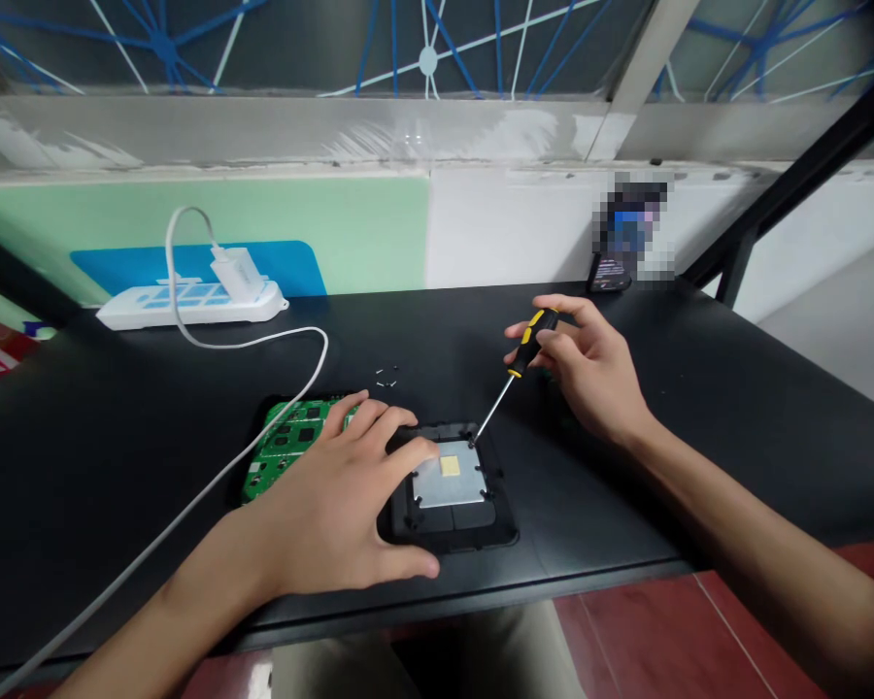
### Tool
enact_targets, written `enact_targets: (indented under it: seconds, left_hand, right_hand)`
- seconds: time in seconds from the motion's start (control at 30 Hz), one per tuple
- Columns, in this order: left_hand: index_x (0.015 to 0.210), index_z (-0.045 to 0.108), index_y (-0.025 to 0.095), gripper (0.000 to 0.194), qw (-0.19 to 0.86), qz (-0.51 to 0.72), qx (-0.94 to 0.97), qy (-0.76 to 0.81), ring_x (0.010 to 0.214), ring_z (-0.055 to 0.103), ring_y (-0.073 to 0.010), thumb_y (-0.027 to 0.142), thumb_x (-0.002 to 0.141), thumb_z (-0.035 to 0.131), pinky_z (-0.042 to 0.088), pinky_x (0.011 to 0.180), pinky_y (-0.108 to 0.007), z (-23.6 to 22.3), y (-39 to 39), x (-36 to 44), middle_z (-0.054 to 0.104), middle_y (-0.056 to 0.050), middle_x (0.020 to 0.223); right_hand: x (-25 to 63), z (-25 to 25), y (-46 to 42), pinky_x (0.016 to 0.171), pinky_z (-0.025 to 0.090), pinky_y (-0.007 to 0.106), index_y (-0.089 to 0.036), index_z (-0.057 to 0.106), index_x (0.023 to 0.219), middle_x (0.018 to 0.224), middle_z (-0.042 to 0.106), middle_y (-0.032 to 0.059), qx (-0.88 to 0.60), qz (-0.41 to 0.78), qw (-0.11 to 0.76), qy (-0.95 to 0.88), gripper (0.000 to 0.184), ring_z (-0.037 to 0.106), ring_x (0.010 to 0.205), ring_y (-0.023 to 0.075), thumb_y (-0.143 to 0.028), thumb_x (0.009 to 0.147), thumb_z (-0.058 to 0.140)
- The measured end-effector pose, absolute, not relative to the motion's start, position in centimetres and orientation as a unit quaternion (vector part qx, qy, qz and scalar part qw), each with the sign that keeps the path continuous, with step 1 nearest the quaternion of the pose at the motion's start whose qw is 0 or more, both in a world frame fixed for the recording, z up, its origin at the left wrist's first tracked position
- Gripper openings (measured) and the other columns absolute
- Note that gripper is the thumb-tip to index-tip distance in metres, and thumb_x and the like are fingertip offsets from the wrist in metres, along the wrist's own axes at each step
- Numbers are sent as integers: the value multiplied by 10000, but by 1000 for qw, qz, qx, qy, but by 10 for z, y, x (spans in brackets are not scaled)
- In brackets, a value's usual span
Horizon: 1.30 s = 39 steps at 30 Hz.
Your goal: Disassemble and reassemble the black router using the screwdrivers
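Note:
A screwdriver [531, 344] with a black and yellow handle is held in my right hand [589, 364], its shaft slanting down to the left. The tip meets the upper right corner of a silver metal plate [437, 487] that carries a small yellowish pad [450, 466]. That plate lies inside a black plastic housing [506, 505] on the table. My left hand [342, 505] rests across the housing's left side, fingers spread, index fingertip at the plate. Partly under the left fingers is a green circuit board [281, 447] in a black casing.
Several tiny screws [386, 381] lie behind the housing on the black table [422, 340]. A white power strip [189, 306] with a plugged-in charger [238, 274] stands at the back left. Its white cable [320, 354] runs over the circuit board. A phone [622, 238] leans on the wall.

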<state>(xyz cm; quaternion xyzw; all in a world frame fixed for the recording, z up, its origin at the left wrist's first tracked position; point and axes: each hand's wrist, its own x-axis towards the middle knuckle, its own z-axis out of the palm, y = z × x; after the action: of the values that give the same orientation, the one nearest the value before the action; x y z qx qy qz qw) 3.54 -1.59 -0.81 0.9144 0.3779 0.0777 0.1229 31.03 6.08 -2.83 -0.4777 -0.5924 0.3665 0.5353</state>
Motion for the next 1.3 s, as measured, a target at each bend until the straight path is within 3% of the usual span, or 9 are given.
enact_targets:
  seconds: [0.23, 0.47, 1.3]
  left_hand:
    - [1267, 597, 253, 664, 130, 88, 914, 375, 1289, 445, -385, 637, 746, 745, 173, 1165, -640, -8, -18, 38, 528, -118, 1338]
    - [1390, 563, 292, 804, 128, 90, 921, 357, 1299, 455, -385, 753, 745, 691, 116, 1174, -659, -12, -15, 44, 521, -122, 1373]
    - [1356, 615, 279, 718, 98, 114, 923, 355, 1248, 475, -357, 749, 814, 649, 176, 1153, -629, -17, -14, 54, 545, -116, 1285]
  right_hand:
    - [309, -26, 58, 698, 622, 359, -268, 511, 1170, 977, 736, 20, -473, 343, 526, -618, 286, 737, 720, 159, -279, 892, 583]
    - [307, -23, 54, 685, 622, 358, -266, 522, 1158, 966, 733, 25, -467, 329, 525, -631, 269, 741, 718, 167, -258, 896, 587]
    - [309, -20, 51, 665, 635, 365, -283, 562, 1128, 924, 739, 21, -427, 358, 554, -619, 250, 748, 700, 176, -198, 899, 613]
